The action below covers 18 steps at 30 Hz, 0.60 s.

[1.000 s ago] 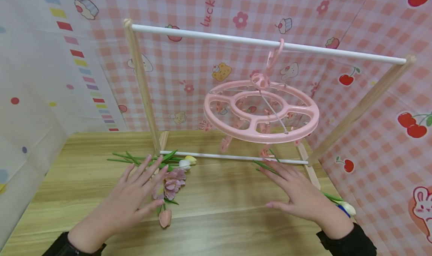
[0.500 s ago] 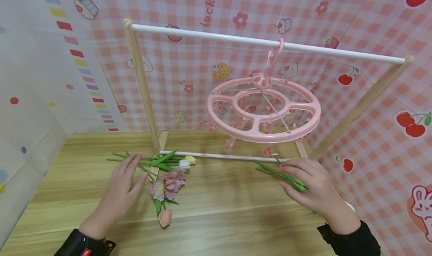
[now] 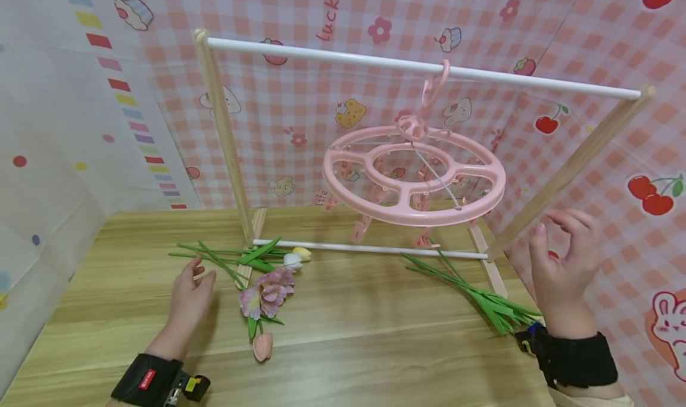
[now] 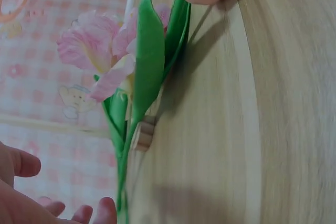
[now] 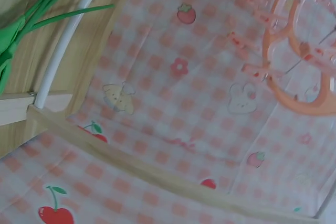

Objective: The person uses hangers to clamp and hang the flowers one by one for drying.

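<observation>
My left hand (image 3: 191,292) is low over the table beside the stem ends of an artificial flower bunch, fingers loosely bent and gripping nothing. The bunch has a pink-purple ruffled flower (image 3: 268,292), a peach tulip (image 3: 262,347), a white tulip (image 3: 292,261) and a yellow tulip (image 3: 302,253). In the left wrist view, my fingertips (image 4: 106,209) are close to the green stems (image 4: 123,174); whether they touch cannot be told. My right hand (image 3: 569,264) is raised at the right, fingers loosely curved around nothing. Below it lie green stems and leaves (image 3: 482,300), their blossoms mostly hidden by my wrist.
A wooden stand with a white top rod (image 3: 321,54) and a white lower rod (image 3: 343,248) rises at the back. From the top rod hangs a pink round clip hanger (image 3: 415,215) with small pegs (image 3: 361,230). Patterned cloth (image 3: 300,97) surrounds the wooden table (image 3: 354,347).
My right hand has lifted off the right-hand stems and moved right, uncovering them. My left hand has drawn back from above the left bunch towards its stem ends. The hanger sways slightly.
</observation>
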### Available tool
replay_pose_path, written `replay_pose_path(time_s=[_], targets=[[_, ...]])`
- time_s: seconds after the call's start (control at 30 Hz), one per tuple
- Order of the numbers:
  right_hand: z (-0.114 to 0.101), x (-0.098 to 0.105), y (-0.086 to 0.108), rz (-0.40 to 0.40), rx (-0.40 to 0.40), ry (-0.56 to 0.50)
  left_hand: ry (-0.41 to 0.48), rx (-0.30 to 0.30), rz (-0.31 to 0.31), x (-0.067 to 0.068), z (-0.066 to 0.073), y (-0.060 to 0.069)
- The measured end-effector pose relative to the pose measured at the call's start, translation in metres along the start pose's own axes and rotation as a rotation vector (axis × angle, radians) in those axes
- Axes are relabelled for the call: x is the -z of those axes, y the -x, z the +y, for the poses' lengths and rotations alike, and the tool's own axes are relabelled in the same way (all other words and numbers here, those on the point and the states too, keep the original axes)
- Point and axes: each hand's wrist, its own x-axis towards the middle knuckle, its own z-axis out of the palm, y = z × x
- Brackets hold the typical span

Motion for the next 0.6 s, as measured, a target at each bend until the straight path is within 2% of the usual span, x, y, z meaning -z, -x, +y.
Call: replay_pose_path(time_s=[0.13,0.23,0.43,0.6], targets=[[0.011,0.006,-0.009,-0.048,-0.163,0.131,0.121,0.085,0.006,-0.004,-0.005,-0.008],[0.018,0.008,-0.013,-0.067,-0.332,0.167,0.202,0.132,0.036,-0.009,-0.007,-0.013],[0.044,0.000,-0.021,0.003,-0.621,0.065,0.341,0.188,0.088,-0.016,-0.008,-0.019],[0.066,0.000,-0.025,-0.058,-0.866,0.019,0.397,0.195,0.120,-0.021,-0.008,-0.023]])
